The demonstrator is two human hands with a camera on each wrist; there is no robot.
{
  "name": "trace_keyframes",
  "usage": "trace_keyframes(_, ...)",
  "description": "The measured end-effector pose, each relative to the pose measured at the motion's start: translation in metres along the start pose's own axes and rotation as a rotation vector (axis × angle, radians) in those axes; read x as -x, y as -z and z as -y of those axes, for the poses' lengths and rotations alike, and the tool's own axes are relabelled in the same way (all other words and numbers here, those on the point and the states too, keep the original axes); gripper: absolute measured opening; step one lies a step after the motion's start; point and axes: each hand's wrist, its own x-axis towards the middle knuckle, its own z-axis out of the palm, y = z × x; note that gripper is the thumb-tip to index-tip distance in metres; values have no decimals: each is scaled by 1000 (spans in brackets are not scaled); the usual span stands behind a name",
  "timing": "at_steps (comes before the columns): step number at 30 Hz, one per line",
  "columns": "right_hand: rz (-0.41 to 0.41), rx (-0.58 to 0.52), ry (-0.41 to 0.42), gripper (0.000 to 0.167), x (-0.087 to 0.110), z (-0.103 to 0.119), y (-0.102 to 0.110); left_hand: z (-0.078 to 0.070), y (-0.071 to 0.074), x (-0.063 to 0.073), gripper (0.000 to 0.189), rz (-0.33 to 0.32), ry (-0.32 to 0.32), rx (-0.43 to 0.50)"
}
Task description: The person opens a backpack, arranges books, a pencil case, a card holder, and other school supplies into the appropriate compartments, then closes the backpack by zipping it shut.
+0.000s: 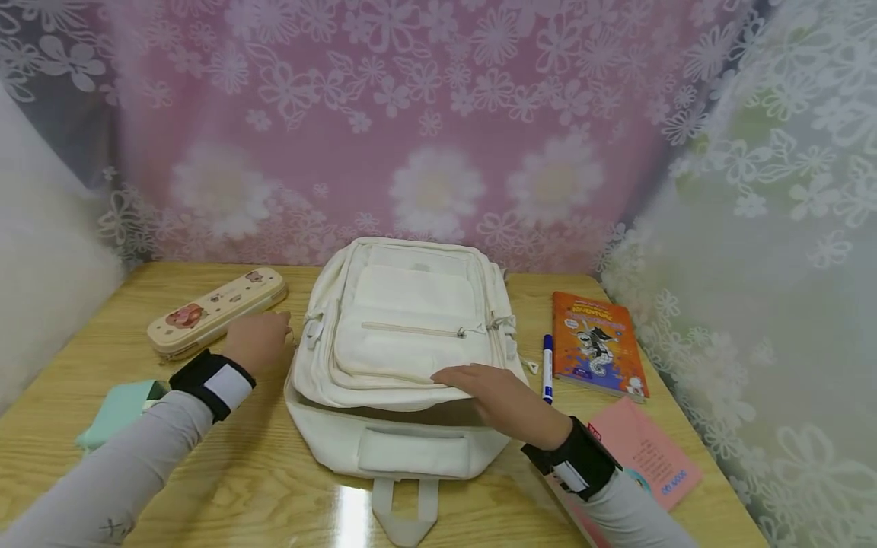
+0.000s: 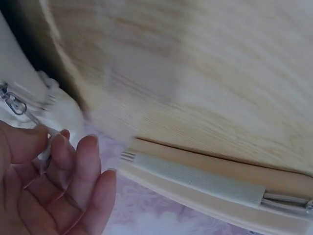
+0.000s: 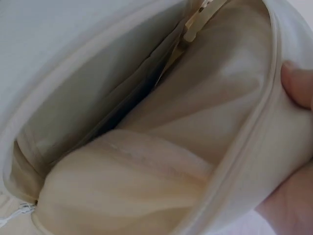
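Note:
A cream backpack (image 1: 414, 320) lies on the table with its main compartment gaping toward me. At its left side my left hand (image 1: 259, 340) pinches a small pale zipper pull (image 2: 45, 152) between thumb and fingertips, beside a metal ring (image 2: 15, 104). My right hand (image 1: 510, 399) holds the lower edge of the backpack's front panel, with the thumb (image 3: 297, 84) on the fabric near the seam. The pale lining (image 3: 146, 161) shows inside the opening.
A decorated cream pencil case (image 1: 219, 308) and a mint-green pouch (image 1: 116, 415) lie on the left. On the right are a blue-capped marker (image 1: 547, 369), an orange book (image 1: 596, 342) and a pink book (image 1: 651, 449), partly under my right forearm. A floral curtain (image 1: 425, 114) hangs behind.

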Motion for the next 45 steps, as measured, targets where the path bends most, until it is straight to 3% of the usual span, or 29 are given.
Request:
trace_keyframes(5, 42, -26, 1, 56, 0, 0, 1, 2, 1, -13, 15, -38, 48, -6)
trace_keyframes(8, 41, -20, -18, 56, -1, 0, 3, -5, 15, -14, 17, -33, 18, 43)
trace_keyframes(12, -9, -11, -34, 57, -3, -2, 7, -37, 56, -2, 36, 28, -97, 347)
trace_keyframes(15, -64, 12, -32, 52, -7, -4, 13, -70, 84, 16, 58, 98, -231, 570)
trace_keyframes(16, -79, 20, -33, 50, -9, -4, 15, -81, 88, 21, 64, 96, -299, 585)
trace_keyframes(19, -118, 55, -36, 43, -14, -5, 23, -106, 90, 31, 80, 19, -485, 483)
trace_keyframes(22, -150, 67, -44, 40, -18, -7, 31, -121, 81, 32, 84, -116, -575, 357)
trace_keyframes(27, -150, 57, -49, 40, -17, -11, 37, -130, 73, 30, 65, -203, -527, 382)
trace_keyframes(31, -77, -134, -112, 41, -7, -21, 44, -135, 73, 34, 54, -272, -496, 411)
trace_keyframes(34, -70, -306, -237, 41, 7, -41, 58, -137, 71, 36, 54, -329, -478, 422)
trace_keyframes(36, -116, -381, -349, 43, 15, -65, 66, -138, 69, 37, 53, -353, -464, 441)
trace_keyframes(38, -189, -367, -470, 45, 23, -100, 69, -141, 66, 38, 53, -367, -462, 451)
trace_keyframes(41, -239, -238, -649, 43, 32, -150, 71, -144, 60, 39, 55, -362, -470, 447)
trace_keyframes(43, -193, -126, -766, 36, 37, -177, 67, -146, 57, 40, 55, -356, -477, 439)
trace_keyframes(45, -63, -56, -888, 36, 38, -191, 63, -146, 55, 40, 55, -356, -473, 435)
